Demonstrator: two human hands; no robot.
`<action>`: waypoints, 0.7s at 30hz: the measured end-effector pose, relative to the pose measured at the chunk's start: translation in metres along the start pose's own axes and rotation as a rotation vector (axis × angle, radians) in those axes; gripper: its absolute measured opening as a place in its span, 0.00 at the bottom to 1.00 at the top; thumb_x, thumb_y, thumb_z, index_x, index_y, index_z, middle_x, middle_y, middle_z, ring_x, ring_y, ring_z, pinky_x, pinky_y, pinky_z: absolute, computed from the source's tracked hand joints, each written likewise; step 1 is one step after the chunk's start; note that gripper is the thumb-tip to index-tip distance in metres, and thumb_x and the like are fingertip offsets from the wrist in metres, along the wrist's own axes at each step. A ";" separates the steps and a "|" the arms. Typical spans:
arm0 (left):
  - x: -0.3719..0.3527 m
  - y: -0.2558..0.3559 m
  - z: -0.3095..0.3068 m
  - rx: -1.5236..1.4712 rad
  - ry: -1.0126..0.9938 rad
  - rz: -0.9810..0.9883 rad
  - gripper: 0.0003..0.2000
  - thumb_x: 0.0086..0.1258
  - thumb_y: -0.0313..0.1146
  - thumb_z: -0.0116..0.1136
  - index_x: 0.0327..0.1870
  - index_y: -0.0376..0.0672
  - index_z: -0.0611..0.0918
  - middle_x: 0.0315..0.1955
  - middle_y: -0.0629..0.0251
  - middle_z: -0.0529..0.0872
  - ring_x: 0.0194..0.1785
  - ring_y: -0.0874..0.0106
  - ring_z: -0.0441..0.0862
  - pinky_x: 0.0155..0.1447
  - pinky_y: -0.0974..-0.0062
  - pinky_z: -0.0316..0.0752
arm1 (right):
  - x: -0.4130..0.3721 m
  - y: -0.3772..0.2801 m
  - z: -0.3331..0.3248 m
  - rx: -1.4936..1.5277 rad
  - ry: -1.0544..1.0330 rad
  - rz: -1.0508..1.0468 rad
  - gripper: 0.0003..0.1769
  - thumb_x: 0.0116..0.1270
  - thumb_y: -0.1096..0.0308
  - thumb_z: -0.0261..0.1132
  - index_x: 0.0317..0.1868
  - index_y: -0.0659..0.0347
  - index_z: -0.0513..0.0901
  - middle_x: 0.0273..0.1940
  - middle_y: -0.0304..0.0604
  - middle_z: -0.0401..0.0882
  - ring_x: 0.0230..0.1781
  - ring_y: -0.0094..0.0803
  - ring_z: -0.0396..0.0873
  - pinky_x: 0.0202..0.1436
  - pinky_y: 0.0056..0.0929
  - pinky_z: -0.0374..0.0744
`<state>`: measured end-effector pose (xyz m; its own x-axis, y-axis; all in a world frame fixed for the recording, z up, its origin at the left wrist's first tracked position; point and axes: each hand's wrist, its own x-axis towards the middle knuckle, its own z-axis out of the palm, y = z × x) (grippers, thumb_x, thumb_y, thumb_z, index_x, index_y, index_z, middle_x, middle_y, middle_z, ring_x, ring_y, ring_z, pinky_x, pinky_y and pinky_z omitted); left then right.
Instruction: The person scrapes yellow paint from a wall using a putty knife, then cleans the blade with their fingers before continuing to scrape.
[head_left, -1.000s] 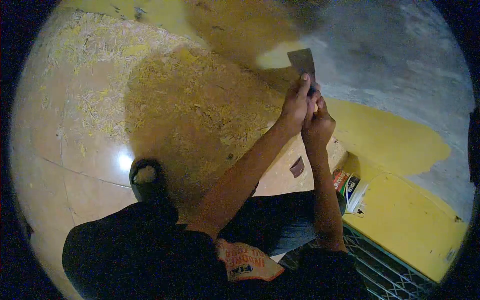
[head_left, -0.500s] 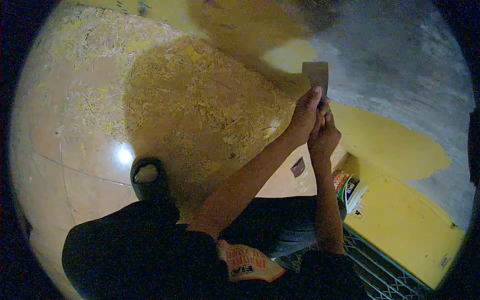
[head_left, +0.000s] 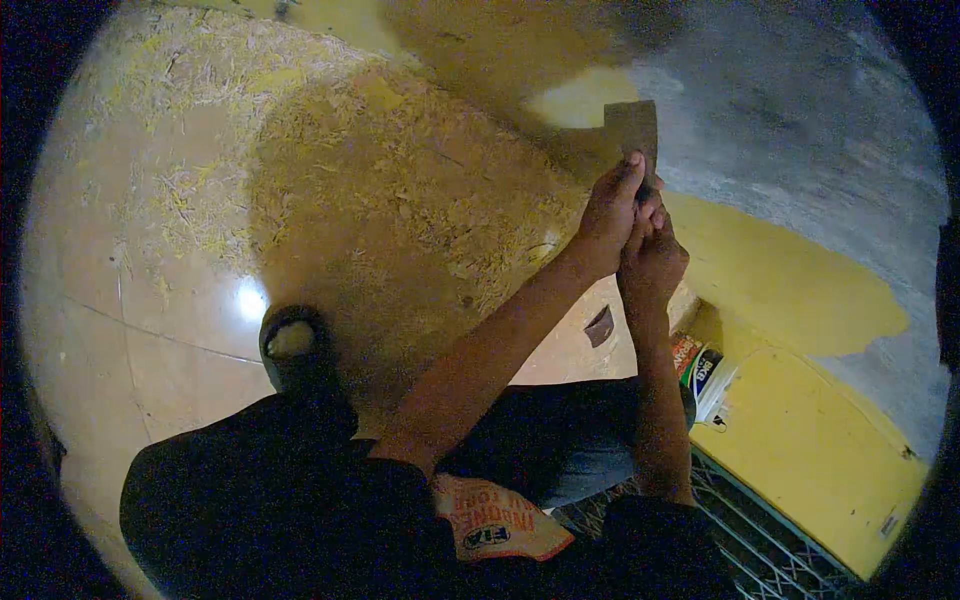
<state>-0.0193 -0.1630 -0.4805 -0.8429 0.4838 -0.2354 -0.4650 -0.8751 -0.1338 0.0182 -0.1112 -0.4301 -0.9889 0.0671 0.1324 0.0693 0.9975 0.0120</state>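
Note:
Both hands are on one paint scraper (head_left: 630, 125), a tool with a broad, dull brown-grey blade that points up and away from me. My left hand (head_left: 610, 215) is closed at the base of the blade, its thumb pressed along the blade face. Just below and to the right, my right hand (head_left: 653, 265) wraps the handle, which is mostly hidden by the fingers. Behind the blade is a wall with grey bare areas (head_left: 780, 130) and patches of yellow paint (head_left: 790, 275). The blade overlaps the border between yellow and grey in this view.
Yellow paint shavings (head_left: 420, 200) litter the tiled floor (head_left: 180, 370). A small dark curved piece (head_left: 599, 326) lies beneath my forearms. To the right are a labelled paint bucket (head_left: 708, 378) and a yellow panel (head_left: 810, 440) above a dark metal lattice (head_left: 770, 535). My foot (head_left: 290, 340) rests at the left.
Both hands and the scraper have shifted slightly upward along the wall, and the blade sits higher than before. The grip looks the same.

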 end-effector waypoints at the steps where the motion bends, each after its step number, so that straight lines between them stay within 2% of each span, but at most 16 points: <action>1: 0.000 0.001 0.000 0.046 0.018 -0.010 0.23 0.66 0.56 0.45 0.32 0.41 0.71 0.11 0.71 0.66 0.19 0.75 0.69 0.26 0.79 0.66 | 0.000 -0.002 0.000 -0.006 0.014 0.002 0.14 0.65 0.61 0.56 0.38 0.65 0.76 0.18 0.54 0.75 0.17 0.47 0.76 0.20 0.38 0.74; 3: 0.010 -0.007 -0.009 0.020 -0.002 -0.017 0.23 0.66 0.56 0.45 0.32 0.41 0.72 0.11 0.72 0.66 0.19 0.75 0.69 0.26 0.78 0.66 | 0.006 -0.008 0.001 -0.015 0.032 0.002 0.14 0.65 0.62 0.56 0.37 0.67 0.78 0.19 0.55 0.75 0.17 0.47 0.77 0.21 0.37 0.73; 5: 0.014 0.002 -0.007 -0.011 -0.012 -0.026 0.23 0.66 0.56 0.46 0.32 0.41 0.72 0.11 0.72 0.66 0.18 0.75 0.69 0.25 0.78 0.66 | 0.013 -0.015 0.002 0.042 0.132 -0.141 0.14 0.65 0.62 0.56 0.40 0.66 0.78 0.18 0.54 0.74 0.16 0.44 0.76 0.20 0.35 0.72; 7: 0.011 0.025 0.004 0.008 0.051 0.085 0.22 0.66 0.56 0.45 0.33 0.42 0.72 0.13 0.71 0.68 0.18 0.75 0.69 0.24 0.77 0.66 | 0.020 -0.025 0.006 0.009 0.110 -0.135 0.14 0.65 0.63 0.56 0.41 0.66 0.78 0.19 0.54 0.75 0.15 0.42 0.76 0.20 0.34 0.73; 10: 0.016 0.034 0.005 -0.063 0.030 0.127 0.21 0.67 0.55 0.45 0.33 0.43 0.72 0.15 0.70 0.69 0.18 0.75 0.68 0.23 0.76 0.66 | 0.036 -0.030 0.015 0.019 0.146 -0.163 0.13 0.66 0.64 0.56 0.43 0.63 0.79 0.18 0.53 0.75 0.14 0.39 0.76 0.20 0.31 0.73; 12: 0.015 0.049 0.006 -0.043 0.051 0.176 0.20 0.67 0.54 0.45 0.32 0.44 0.72 0.16 0.70 0.69 0.18 0.75 0.68 0.24 0.76 0.66 | 0.042 -0.035 0.025 0.066 0.285 -0.327 0.12 0.65 0.63 0.57 0.43 0.61 0.78 0.16 0.51 0.74 0.12 0.38 0.75 0.19 0.31 0.73; 14: 0.011 0.058 -0.005 -0.009 0.076 0.187 0.19 0.67 0.54 0.46 0.32 0.44 0.71 0.17 0.69 0.70 0.18 0.75 0.68 0.25 0.76 0.66 | 0.041 -0.047 0.026 0.072 0.200 -0.325 0.12 0.65 0.63 0.57 0.44 0.61 0.78 0.18 0.51 0.75 0.14 0.37 0.76 0.20 0.30 0.73; 16: 0.017 0.073 -0.013 -0.093 -0.087 0.271 0.18 0.68 0.53 0.46 0.32 0.45 0.71 0.17 0.70 0.70 0.20 0.74 0.69 0.26 0.77 0.67 | 0.047 -0.059 0.021 0.069 0.154 -0.336 0.12 0.64 0.62 0.58 0.44 0.60 0.78 0.20 0.51 0.76 0.15 0.36 0.77 0.21 0.30 0.73; 18: 0.006 0.082 -0.008 -0.004 -0.023 0.294 0.19 0.68 0.53 0.45 0.33 0.44 0.72 0.19 0.70 0.72 0.22 0.75 0.70 0.28 0.78 0.68 | 0.046 -0.069 0.016 0.042 -0.027 -0.192 0.13 0.63 0.62 0.59 0.43 0.61 0.78 0.22 0.52 0.77 0.15 0.37 0.77 0.22 0.30 0.74; 19: 0.011 0.078 -0.016 -0.037 -0.036 0.266 0.19 0.68 0.54 0.45 0.33 0.44 0.72 0.19 0.69 0.73 0.23 0.75 0.71 0.29 0.78 0.68 | 0.045 -0.068 0.019 0.235 0.088 -0.258 0.12 0.64 0.62 0.58 0.43 0.61 0.78 0.21 0.52 0.77 0.14 0.37 0.76 0.21 0.31 0.73; 21: 0.015 0.074 -0.015 -0.075 -0.046 0.246 0.20 0.67 0.54 0.45 0.33 0.44 0.73 0.20 0.68 0.74 0.23 0.75 0.72 0.29 0.79 0.69 | 0.039 -0.053 0.026 0.232 0.158 -0.307 0.13 0.64 0.62 0.58 0.42 0.61 0.78 0.20 0.52 0.76 0.14 0.38 0.75 0.21 0.31 0.73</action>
<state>-0.0621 -0.2209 -0.5079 -0.9402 0.2548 -0.2262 -0.2251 -0.9629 -0.1491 -0.0270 -0.1611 -0.4512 -0.9255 -0.2204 0.3079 -0.2751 0.9501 -0.1470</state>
